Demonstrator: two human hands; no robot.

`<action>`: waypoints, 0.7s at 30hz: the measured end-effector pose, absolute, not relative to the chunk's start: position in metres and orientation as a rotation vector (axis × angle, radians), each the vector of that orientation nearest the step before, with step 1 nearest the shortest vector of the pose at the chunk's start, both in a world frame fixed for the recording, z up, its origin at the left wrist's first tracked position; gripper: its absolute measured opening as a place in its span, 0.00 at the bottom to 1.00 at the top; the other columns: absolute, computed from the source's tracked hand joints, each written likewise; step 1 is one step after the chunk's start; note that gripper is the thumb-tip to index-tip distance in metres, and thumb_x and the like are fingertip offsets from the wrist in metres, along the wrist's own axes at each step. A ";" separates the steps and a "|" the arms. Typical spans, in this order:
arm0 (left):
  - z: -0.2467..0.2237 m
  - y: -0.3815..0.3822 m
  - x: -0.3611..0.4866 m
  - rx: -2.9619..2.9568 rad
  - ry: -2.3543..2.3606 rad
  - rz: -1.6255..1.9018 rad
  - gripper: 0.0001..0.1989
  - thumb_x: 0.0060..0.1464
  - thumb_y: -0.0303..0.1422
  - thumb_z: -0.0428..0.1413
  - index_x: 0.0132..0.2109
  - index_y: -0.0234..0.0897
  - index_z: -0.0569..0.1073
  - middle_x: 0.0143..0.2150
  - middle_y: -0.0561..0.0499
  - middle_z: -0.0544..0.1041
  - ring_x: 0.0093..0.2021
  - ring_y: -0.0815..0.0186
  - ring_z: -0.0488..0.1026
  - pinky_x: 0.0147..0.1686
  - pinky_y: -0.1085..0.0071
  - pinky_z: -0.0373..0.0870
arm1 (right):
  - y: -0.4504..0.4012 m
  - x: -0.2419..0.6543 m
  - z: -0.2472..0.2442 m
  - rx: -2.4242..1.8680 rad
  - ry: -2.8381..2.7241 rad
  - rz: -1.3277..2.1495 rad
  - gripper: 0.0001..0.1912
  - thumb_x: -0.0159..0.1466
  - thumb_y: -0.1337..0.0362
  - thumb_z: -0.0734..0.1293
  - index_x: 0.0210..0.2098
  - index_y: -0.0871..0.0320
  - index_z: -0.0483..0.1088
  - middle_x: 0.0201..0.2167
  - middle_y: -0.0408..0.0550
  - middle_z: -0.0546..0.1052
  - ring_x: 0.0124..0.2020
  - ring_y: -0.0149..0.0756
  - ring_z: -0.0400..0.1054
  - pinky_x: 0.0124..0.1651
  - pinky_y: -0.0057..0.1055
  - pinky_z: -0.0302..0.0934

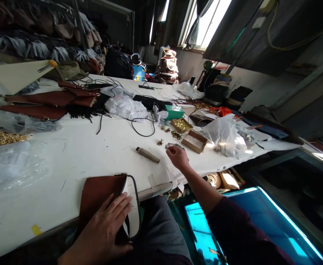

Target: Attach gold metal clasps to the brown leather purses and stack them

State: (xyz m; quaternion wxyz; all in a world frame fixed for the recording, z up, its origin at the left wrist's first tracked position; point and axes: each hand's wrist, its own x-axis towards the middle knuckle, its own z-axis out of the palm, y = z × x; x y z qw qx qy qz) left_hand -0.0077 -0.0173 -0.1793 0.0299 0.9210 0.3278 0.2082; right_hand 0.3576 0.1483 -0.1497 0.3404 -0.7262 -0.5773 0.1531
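A brown leather piece [100, 187], perhaps an unfinished bag, with a white lining panel [134, 211] and dark edging, lies over the table's near edge. My left hand [109, 217] rests flat on it, fingers stretched across the leather and onto the lining. Farther right, my right hand [177, 156] reaches down to a small pile of silvery bits [179, 146] on the table. Its fingers are bent together, and what they pinch is hidden. Left of that hand lies a short grey-brown rod with a dark end [148, 155].
Beyond my right hand stand an open cardboard box [194, 142], a box of small gold pieces [181, 125] and a green box [174, 112]. A plastic bag [224, 134] is at right. Brown leather pieces [48, 101] and gold hardware [4, 139] lie left.
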 end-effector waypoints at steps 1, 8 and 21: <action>-0.181 -0.017 -0.008 2.827 1.010 0.658 0.43 0.50 0.56 0.66 0.67 0.39 0.73 0.70 0.44 0.74 0.71 0.47 0.67 0.76 0.52 0.53 | 0.166 0.364 -0.148 -1.916 -1.512 0.370 0.10 0.62 0.60 0.71 0.40 0.55 0.81 0.39 0.53 0.83 0.40 0.44 0.74 0.45 0.39 0.62; -0.187 -0.010 -0.007 2.796 0.961 0.672 0.46 0.48 0.60 0.66 0.68 0.39 0.72 0.70 0.45 0.75 0.70 0.49 0.69 0.78 0.54 0.48 | 0.232 0.407 -0.144 -2.087 -1.527 0.354 0.07 0.53 0.68 0.80 0.31 0.58 0.81 0.42 0.60 0.82 0.45 0.51 0.73 0.48 0.43 0.59; -0.168 -0.012 -0.016 2.693 0.977 0.362 0.47 0.55 0.62 0.63 0.68 0.31 0.71 0.72 0.35 0.69 0.76 0.43 0.58 0.77 0.43 0.47 | 0.192 0.358 -0.132 -1.778 -1.426 0.769 0.13 0.62 0.56 0.77 0.41 0.56 0.78 0.30 0.49 0.77 0.28 0.37 0.68 0.30 0.36 0.59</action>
